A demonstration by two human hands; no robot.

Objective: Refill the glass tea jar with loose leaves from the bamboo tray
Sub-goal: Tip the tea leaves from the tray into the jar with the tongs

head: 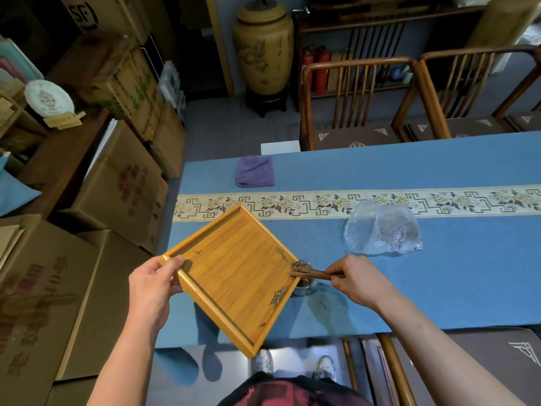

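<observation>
Hands (152, 284) tilting bamboo tray (234, 276), wooden tool (314, 273) over tea jar (304, 284)

tea shop: stacked cartons (117, 186), urn (263, 51)

The bamboo tray (234, 276) is warm yellow wood, smooth with fine parallel grain and a low sheen. At its 3 o'clock corner, dry, wiry dark leaves (279, 297) lie beside the clear glass jar (304, 284) and a matt brown wooden tool (314, 274). The surface (439, 288) wears matt blue woven cloth with an embroidered band (409, 202). At 1 o'clock lies crinkled, glossy clear plastic (383, 230); at 12 o'clock, a soft purple towel (255, 172).
</observation>
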